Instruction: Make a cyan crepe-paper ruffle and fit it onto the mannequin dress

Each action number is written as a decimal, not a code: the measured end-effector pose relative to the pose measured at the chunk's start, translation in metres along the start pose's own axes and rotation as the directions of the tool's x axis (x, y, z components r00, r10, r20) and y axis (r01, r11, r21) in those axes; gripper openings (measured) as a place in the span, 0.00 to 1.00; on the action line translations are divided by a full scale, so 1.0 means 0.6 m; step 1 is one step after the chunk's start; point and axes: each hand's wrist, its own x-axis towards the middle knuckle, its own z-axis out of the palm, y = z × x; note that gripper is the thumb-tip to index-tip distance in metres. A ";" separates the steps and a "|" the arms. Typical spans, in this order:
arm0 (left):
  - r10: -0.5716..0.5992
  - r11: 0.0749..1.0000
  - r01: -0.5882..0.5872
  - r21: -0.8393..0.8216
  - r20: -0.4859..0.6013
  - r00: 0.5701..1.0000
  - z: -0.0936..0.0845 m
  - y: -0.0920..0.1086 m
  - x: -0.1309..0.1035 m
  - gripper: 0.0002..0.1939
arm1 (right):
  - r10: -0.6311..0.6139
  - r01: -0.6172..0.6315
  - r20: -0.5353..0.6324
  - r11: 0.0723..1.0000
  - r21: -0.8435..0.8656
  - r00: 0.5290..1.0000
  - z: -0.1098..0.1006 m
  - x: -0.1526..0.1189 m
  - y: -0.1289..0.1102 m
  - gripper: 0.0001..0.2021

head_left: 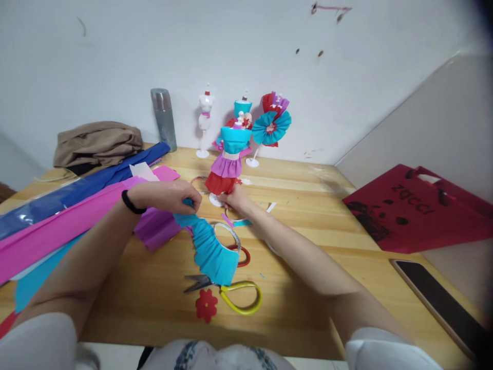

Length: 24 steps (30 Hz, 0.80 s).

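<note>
My left hand (175, 195) is closed on one end of a pleated turquoise crepe paper strip (214, 253), which hangs down and to the right over the table. My right hand (234, 198) grips the lower stand of a small dress-form mannequin (227, 165), near its white base; its fingers are partly hidden. The mannequin is upright, dressed in a turquoise top with purple and red ruffled tiers. Below the strip lie yellow-handled scissors (257, 299) and a red paper flower (206, 306). A red loop handle (246, 257) and a pale ring (230, 229) show beside the strip.
Behind stand a bare white mannequin (205, 115), two decorated ones and a grey flask (164, 121). Crepe paper, pink (73, 210) and blue (111, 172), lies left near brown cloth (96, 141). Right are a red paper bag (416, 210) and a phone (435, 303).
</note>
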 end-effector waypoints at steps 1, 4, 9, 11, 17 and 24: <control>0.006 1.000 -0.006 0.003 -0.003 1.000 0.000 0.001 0.000 0.07 | -0.033 0.033 -0.024 0.999 -0.029 0.999 0.001 0.002 0.001 0.07; 0.030 1.000 -0.030 -0.002 -0.026 0.999 0.000 0.006 0.000 0.06 | -0.118 0.113 -0.043 0.988 -0.106 0.992 0.003 0.001 0.002 0.11; 0.049 0.999 -0.049 -0.006 -0.006 0.999 0.001 0.012 0.003 0.07 | -0.179 0.180 0.025 0.961 -0.209 0.984 -0.003 -0.016 -0.005 0.14; 0.048 0.999 -0.048 0.010 0.004 0.999 0.001 0.010 0.003 0.07 | -0.175 0.185 0.062 0.951 -0.249 0.983 -0.010 -0.021 -0.006 0.13; 0.045 0.998 -0.047 0.047 0.046 0.998 0.002 0.000 0.002 0.07 | -0.093 0.166 0.192 0.897 -0.411 0.977 -0.035 -0.053 -0.005 0.05; 0.059 0.996 -0.064 0.070 0.073 0.996 0.002 0.001 0.003 0.07 | -0.031 0.238 0.324 0.745 -0.623 0.946 -0.069 -0.107 -0.023 0.05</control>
